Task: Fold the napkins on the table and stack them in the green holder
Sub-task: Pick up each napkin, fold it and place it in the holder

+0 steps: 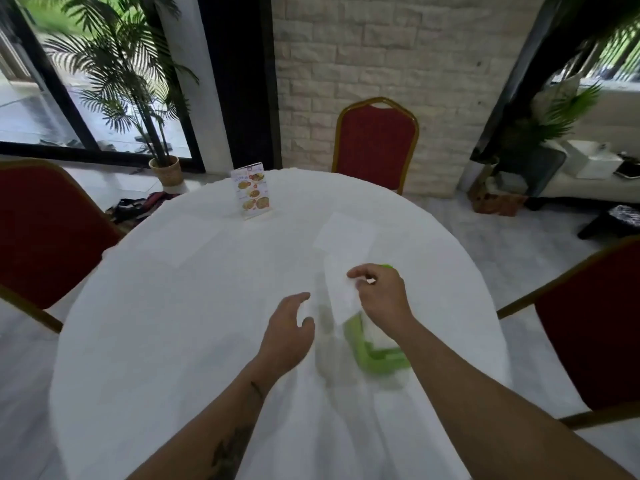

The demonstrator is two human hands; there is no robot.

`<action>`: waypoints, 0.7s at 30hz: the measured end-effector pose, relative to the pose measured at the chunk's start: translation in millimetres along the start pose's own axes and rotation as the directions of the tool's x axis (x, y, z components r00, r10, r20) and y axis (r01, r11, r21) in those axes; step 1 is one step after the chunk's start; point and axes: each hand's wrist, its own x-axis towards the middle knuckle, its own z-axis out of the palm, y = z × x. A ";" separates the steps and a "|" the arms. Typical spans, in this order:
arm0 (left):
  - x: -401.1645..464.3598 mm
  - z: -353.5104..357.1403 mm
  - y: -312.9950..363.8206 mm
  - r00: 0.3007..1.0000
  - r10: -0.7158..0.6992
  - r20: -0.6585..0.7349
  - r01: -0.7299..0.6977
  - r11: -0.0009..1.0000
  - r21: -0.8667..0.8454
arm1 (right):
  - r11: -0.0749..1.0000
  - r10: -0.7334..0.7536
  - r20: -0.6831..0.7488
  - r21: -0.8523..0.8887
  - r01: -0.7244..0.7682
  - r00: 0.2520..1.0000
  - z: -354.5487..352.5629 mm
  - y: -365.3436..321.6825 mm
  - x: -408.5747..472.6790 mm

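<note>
Right hand (382, 296) at centre-right of frame, pinching a folded white napkin (341, 292) between thumb and fingers. Napkin hangs over the green napkin holder (375, 356), lower end reaching down to the holder's near-left wall; contact with the stack inside can't be confirmed because of blur. Holder sits on the white tablecloth (194, 306), lower centre-right, with white napkins already inside, mostly hidden under the right wrist.

Left hand (289, 336) just left of the holder, released, fingers loosely curled, grasping nothing, hovering over the cloth. Whether it touches the cloth can't be told.

Another flat unfolded napkin (344, 235) lies on the table above the right hand, toward upper centre-right, apart from the holder. Faint outline of one more sheet (211, 245) at centre-left, low contrast against the cloth.

Menu card stand (252, 190) upright at the far table edge, upper centre. Red banquet chairs: one behind the table at top centre (377, 147), one at left edge (41, 233), one at right edge (592, 337). Potted palm (138, 84) upper left by the window.
</note>
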 end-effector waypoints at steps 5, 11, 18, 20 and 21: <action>-6.2 42.2 36.1 0.999 0.014 0.042 -0.016 0.999 0.050 | 0.978 0.144 0.100 -0.166 -0.126 0.984 -50.1 50.6 5.4; -10.0 79.4 64.7 0.999 0.005 0.043 -0.011 0.991 0.132 | 0.971 0.148 0.230 -0.216 -0.098 0.962 -71.6 73.6 13.5; -11.9 98.4 80.3 0.999 -0.007 0.044 -0.004 0.967 0.253 | 0.967 0.065 0.399 -0.253 0.041 0.915 -83.9 78.4 27.2; -10.1 99.7 78.6 0.999 0.012 0.048 -0.026 0.956 0.292 | 0.961 0.033 0.410 -0.263 0.083 0.911 -83.6 78.6 30.4; -9.1 99.8 77.7 0.998 0.025 0.053 -0.040 0.949 0.314 | 0.953 0.021 0.396 -0.285 0.101 0.918 -83.4 78.6 30.8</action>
